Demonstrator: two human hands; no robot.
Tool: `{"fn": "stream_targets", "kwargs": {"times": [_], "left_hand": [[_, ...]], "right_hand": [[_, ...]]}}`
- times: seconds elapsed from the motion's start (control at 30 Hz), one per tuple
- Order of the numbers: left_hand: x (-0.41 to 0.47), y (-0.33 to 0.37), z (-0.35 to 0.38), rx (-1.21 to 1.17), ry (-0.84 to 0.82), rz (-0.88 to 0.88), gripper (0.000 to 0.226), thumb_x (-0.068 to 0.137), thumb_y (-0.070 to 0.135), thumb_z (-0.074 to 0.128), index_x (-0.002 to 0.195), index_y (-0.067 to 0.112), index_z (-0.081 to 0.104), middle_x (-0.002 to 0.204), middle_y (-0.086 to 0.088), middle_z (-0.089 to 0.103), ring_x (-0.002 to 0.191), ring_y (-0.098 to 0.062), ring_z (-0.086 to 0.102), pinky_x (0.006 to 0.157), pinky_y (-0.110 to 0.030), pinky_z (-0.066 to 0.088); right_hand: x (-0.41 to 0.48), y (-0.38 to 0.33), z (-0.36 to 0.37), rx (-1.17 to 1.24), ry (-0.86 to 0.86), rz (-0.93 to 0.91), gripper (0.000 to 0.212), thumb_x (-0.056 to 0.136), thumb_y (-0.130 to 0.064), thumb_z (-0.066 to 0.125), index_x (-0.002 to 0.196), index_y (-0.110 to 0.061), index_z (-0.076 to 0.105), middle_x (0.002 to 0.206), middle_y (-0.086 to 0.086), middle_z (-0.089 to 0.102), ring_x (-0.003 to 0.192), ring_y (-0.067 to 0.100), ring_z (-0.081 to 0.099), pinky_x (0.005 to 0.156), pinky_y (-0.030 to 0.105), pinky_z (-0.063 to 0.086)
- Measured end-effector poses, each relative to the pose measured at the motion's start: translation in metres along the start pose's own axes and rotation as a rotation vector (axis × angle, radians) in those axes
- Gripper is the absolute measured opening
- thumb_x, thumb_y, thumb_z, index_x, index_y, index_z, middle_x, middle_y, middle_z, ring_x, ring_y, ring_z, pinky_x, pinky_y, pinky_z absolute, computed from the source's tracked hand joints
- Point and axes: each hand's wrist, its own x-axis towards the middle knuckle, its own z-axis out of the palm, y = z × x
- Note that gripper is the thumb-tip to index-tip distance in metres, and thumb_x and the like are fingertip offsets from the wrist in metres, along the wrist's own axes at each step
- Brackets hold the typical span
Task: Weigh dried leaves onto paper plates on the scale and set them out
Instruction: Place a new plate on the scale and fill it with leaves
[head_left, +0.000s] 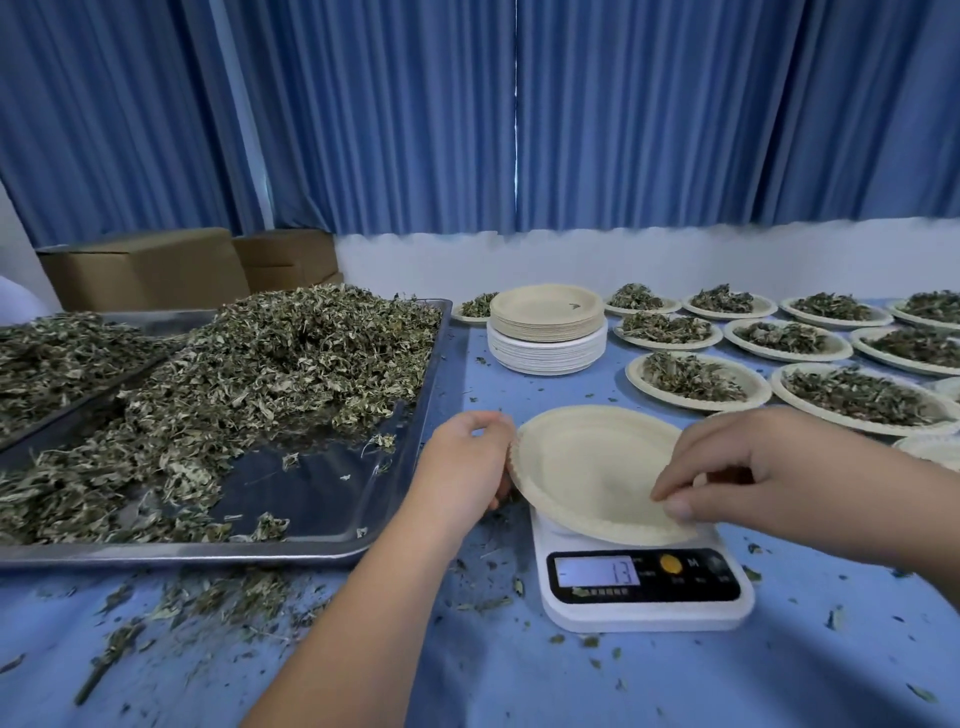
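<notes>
An empty cream paper plate (582, 467) lies on the white digital scale (644, 587), whose display reads 13. My left hand (465, 462) holds the plate's left rim with curled fingers. My right hand (737, 467) pinches the plate's right rim between thumb and fingers. A large heap of dried leaves (249, 374) fills the metal tray (332, 551) to the left of the scale. Several plates filled with leaves (696, 379) are set out at the back right.
A stack of unused paper plates (546, 327) stands behind the scale. Cardboard boxes (156, 267) sit behind the tray, and blue curtains hang at the back. Loose leaf bits (208, 603) litter the blue tablecloth in front of the tray.
</notes>
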Motion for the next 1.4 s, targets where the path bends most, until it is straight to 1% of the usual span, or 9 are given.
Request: {"fn": "stream_targets", "kwargs": {"times": [0.13, 0.27, 0.47, 0.63, 0.8, 1.03, 1.13, 1.27, 1.4], "left_hand": [[-0.004, 0.0, 0.001, 0.19, 0.038, 0.082, 0.018, 0.097, 0.045, 0.042, 0.103, 0.033, 0.055, 0.094, 0.005, 0.063, 0.07, -0.013, 0.054, 0.06, -0.027, 0.042], [-0.007, 0.003, 0.001, 0.217, 0.083, 0.126, 0.02, 0.097, 0.046, 0.04, 0.096, 0.034, 0.056, 0.089, 0.011, 0.062, 0.078, -0.011, 0.059, 0.06, -0.027, 0.04], [-0.008, 0.004, -0.004, 0.183, 0.146, 0.185, 0.014, 0.097, 0.041, 0.044, 0.088, 0.037, 0.054, 0.087, 0.009, 0.063, 0.074, -0.013, 0.062, 0.061, -0.026, 0.045], [-0.011, 0.005, -0.006, 0.188, 0.171, 0.22, 0.011, 0.096, 0.037, 0.047, 0.099, 0.034, 0.058, 0.078, 0.012, 0.061, 0.076, -0.011, 0.063, 0.058, -0.024, 0.043], [-0.014, 0.004, -0.008, 0.161, 0.164, 0.223, 0.014, 0.097, 0.034, 0.048, 0.106, 0.032, 0.059, 0.07, 0.012, 0.058, 0.059, -0.003, 0.053, 0.056, -0.024, 0.044], [-0.016, 0.003, -0.009, 0.16, 0.168, 0.236, 0.015, 0.097, 0.03, 0.048, 0.107, 0.031, 0.06, 0.063, 0.014, 0.056, 0.063, -0.006, 0.054, 0.058, -0.022, 0.045], [-0.018, 0.006, -0.01, 0.147, 0.163, 0.253, 0.016, 0.097, 0.026, 0.048, 0.108, 0.029, 0.06, 0.06, 0.017, 0.053, 0.058, -0.004, 0.051, 0.048, -0.015, 0.04], [-0.024, 0.013, -0.017, 0.144, 0.197, 0.3, 0.016, 0.096, 0.023, 0.049, 0.106, 0.029, 0.06, 0.075, 0.012, 0.054, 0.047, 0.0, 0.045, 0.044, -0.014, 0.036], [-0.036, 0.014, -0.037, 0.128, 0.222, 0.293, 0.017, 0.096, 0.023, 0.049, 0.096, 0.036, 0.061, 0.084, 0.013, 0.06, 0.058, 0.003, 0.055, 0.047, -0.01, 0.04]], "right_hand": [[0.011, 0.003, -0.005, 0.072, 0.303, 0.039, 0.016, 0.08, -0.044, 0.067, 0.066, -0.039, 0.072, 0.074, -0.018, 0.066, 0.062, 0.004, 0.059, 0.06, 0.029, 0.046], [0.037, 0.014, -0.005, 0.239, 0.527, 0.143, 0.026, 0.088, -0.041, 0.062, 0.067, -0.031, 0.072, 0.057, 0.006, 0.061, 0.045, 0.012, 0.045, 0.052, 0.027, 0.037], [0.048, 0.044, 0.021, 0.267, 0.816, 0.271, 0.039, 0.094, -0.038, 0.054, 0.061, -0.02, 0.064, 0.061, 0.012, 0.062, 0.043, 0.01, 0.042, 0.043, 0.018, 0.033], [0.042, 0.059, 0.027, 0.317, 0.858, 0.308, 0.05, 0.095, -0.042, 0.052, 0.056, -0.011, 0.057, 0.034, -0.004, 0.039, 0.032, 0.008, 0.037, 0.035, 0.013, 0.03], [0.041, 0.059, 0.029, 0.294, 0.847, 0.285, 0.053, 0.095, -0.042, 0.051, 0.055, -0.008, 0.056, 0.038, -0.001, 0.04, 0.038, 0.011, 0.038, 0.042, 0.017, 0.032], [0.039, 0.054, 0.029, 0.278, 0.818, 0.286, 0.048, 0.095, -0.042, 0.05, 0.059, -0.012, 0.061, 0.037, -0.006, 0.044, 0.039, 0.008, 0.041, 0.043, 0.024, 0.031], [0.038, 0.049, 0.03, 0.234, 0.791, 0.224, 0.044, 0.097, -0.037, 0.05, 0.065, -0.011, 0.064, 0.042, -0.011, 0.05, 0.046, 0.005, 0.046, 0.048, 0.025, 0.032], [0.035, 0.033, 0.032, 0.163, 0.8, 0.057, 0.037, 0.096, -0.028, 0.053, 0.071, -0.004, 0.066, 0.053, -0.001, 0.054, 0.058, 0.002, 0.048, 0.051, 0.013, 0.03], [0.032, 0.018, 0.037, 0.055, 0.803, -0.086, 0.024, 0.094, -0.024, 0.057, 0.075, -0.015, 0.069, 0.075, -0.01, 0.062, 0.071, -0.001, 0.047, 0.066, 0.011, 0.031]]}}
